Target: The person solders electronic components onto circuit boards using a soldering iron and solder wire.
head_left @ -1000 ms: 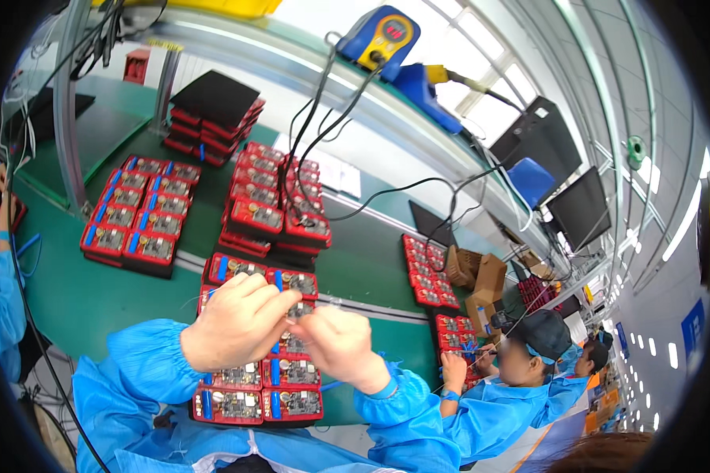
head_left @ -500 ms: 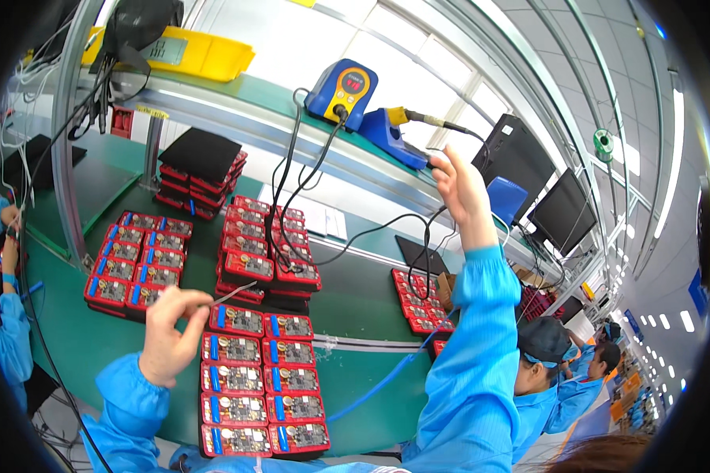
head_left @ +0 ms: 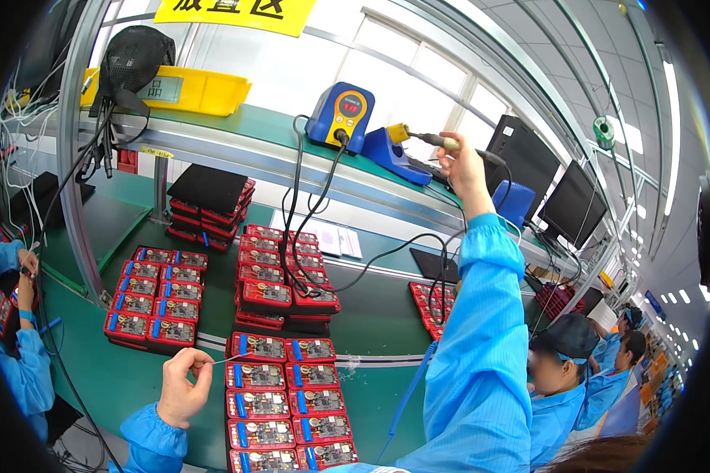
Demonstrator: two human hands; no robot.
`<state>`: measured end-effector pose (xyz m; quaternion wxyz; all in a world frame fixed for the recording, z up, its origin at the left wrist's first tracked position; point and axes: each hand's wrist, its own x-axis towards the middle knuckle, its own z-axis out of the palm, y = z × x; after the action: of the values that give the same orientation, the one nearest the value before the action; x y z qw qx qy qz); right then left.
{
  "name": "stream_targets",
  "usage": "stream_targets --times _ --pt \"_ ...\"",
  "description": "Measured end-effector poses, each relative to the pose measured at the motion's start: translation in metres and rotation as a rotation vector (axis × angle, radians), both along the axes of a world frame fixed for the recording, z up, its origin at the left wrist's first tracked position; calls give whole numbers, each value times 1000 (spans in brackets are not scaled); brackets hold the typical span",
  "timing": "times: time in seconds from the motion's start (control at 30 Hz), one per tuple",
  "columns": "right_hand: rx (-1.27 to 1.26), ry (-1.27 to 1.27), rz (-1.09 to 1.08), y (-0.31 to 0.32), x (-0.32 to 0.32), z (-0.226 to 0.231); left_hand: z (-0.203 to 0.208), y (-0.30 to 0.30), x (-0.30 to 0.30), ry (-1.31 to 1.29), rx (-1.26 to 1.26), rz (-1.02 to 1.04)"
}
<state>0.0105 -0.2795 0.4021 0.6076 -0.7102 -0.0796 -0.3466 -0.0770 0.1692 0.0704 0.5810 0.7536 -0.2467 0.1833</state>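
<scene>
Overhead, at the edge of a raised shelf, a worker's right hand was curled around the handle of a soldering iron, its front end seated in the yellow mouth of a blue stand. Below, the left hand pinched a thin grey strand between thumb and forefinger, the other fingers folded loosely, while the strand's far end reached over the upper-left unit of a two-column block of red-framed circuit boards. That block lay on the green workbench directly in front of the worker, each of its boards bearing a blue cylinder along the left side.

Two further groups of red-framed units stood behind it, one to the left and a taller stack just beyond, with black cables draped over the latter. Farther back, a black sheet topped another red stack. A blue-and-yellow soldering station sat on the shelf beside the stand, and a yellow bin rested farther left. At right, a co-worker in a black cap and blue smock sat beyond the worker's raised sleeve.
</scene>
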Motion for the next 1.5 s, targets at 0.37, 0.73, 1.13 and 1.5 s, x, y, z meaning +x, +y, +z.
stream_targets --times 0.37,0.73,1.13,1.5 --pt "41 -76 232 -18 -114 -55 -2 2 -7 -27 -22 27" --pt "172 -26 368 66 -166 -189 -11 3 -11 20 -24 35" --pt "268 376 476 155 -159 -318 -26 18 -10 168 92 113" --pt "282 509 481 154 -122 -340 -33 -1 27 19 257 95"
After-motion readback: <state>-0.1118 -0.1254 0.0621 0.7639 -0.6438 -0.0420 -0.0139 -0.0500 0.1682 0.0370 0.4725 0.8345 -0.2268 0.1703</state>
